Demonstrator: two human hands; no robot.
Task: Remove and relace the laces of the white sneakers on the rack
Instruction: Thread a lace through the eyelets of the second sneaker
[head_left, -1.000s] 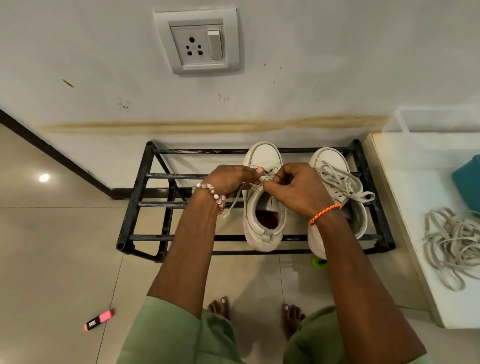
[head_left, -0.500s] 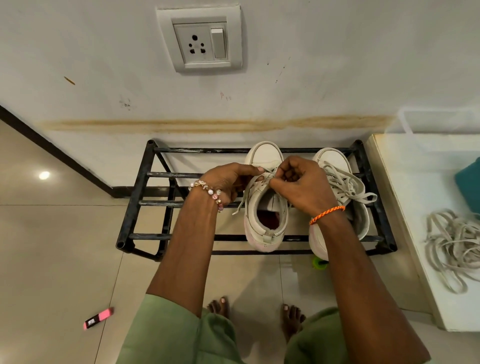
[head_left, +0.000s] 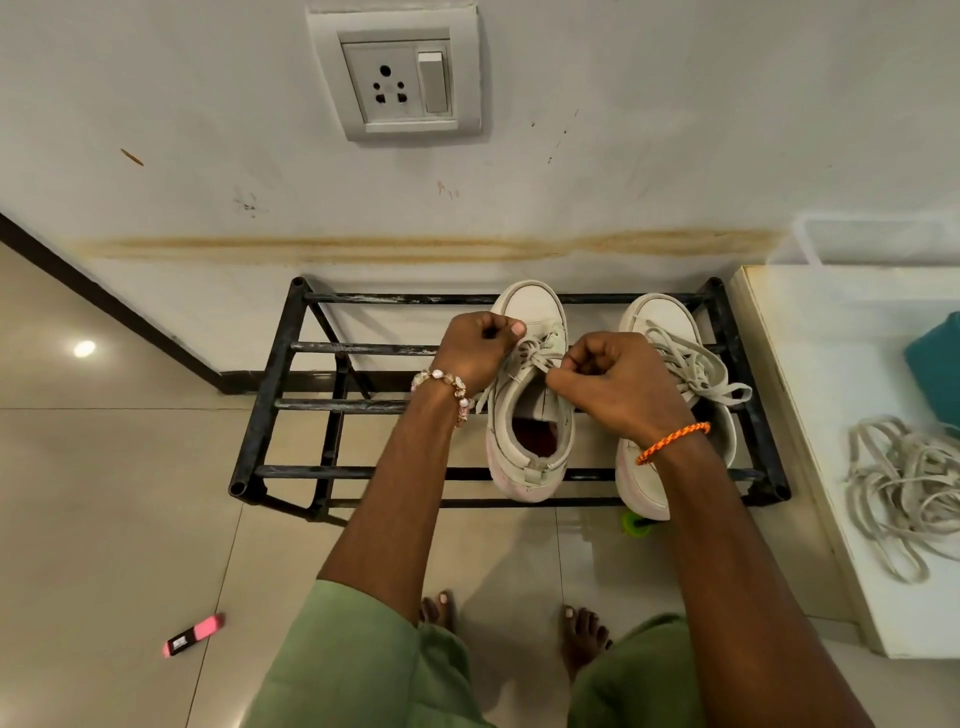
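**Both hands pinching the lace over the left-side sneaker**

Nearest the camera, two bare forearms are extended forward and down from green sleeves, with bare feet seen on the floor between them. The left hand, with a beaded bracelet at its wrist, is curled into a loose fist, and a strand of the lace is pinched between its thumb and fingers. The right hand, with an orange band at its wrist, is likewise curled, and the other part of the lace is pinched at its fingertips.

Directly under and between both hands, the near sneaker is stood on the black rack, its opening turned toward the person. Just right of the right hand, partly covered by that wrist, the second sneaker is stood, already laced. Well to the right of the right hand, a loose bundle of laces is laid on a white worktop.
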